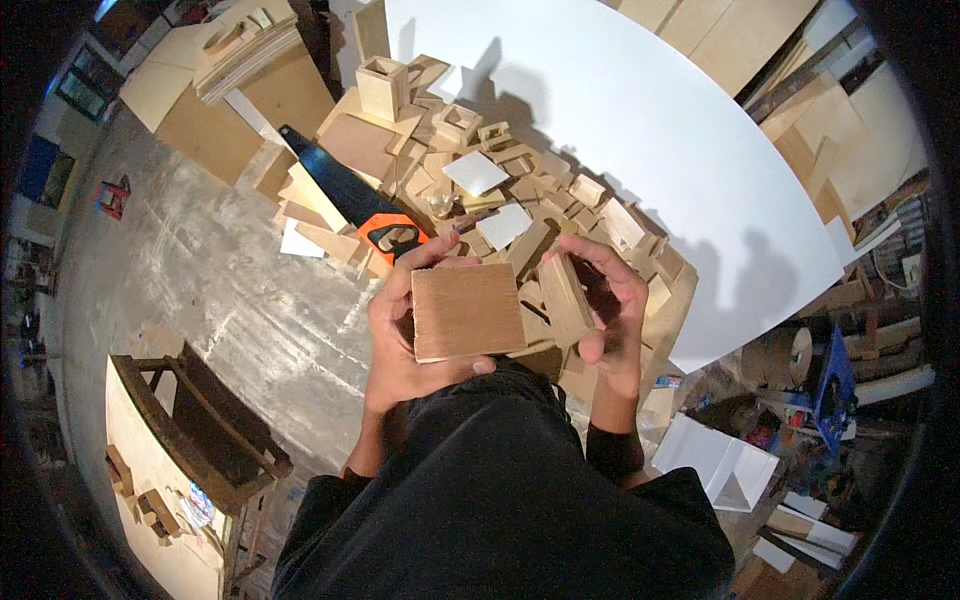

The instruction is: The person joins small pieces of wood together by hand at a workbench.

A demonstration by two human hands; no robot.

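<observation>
My left hand [388,345] is closed around a square, reddish-brown wooden panel [467,312], with its broad flat face turned up. My right hand [625,315] grips a narrower pale wooden block [567,300], tilted on edge, between thumb and fingers. A small gap separates the two pieces in front of my body. Just beyond my left hand lies a handsaw [345,190] with a dark blade and an orange-and-black handle [393,235]. Past both hands, a heap of small wooden offcuts and little box-like frames [458,122] covers the bench, with white square tiles [476,174] among them.
A large white panel [620,120] stands behind the heap. Stacked boards [215,130] sit at the far left. A wooden table-like frame [200,430] is at the lower left. White box pieces [715,460] and scrap clutter the right floor.
</observation>
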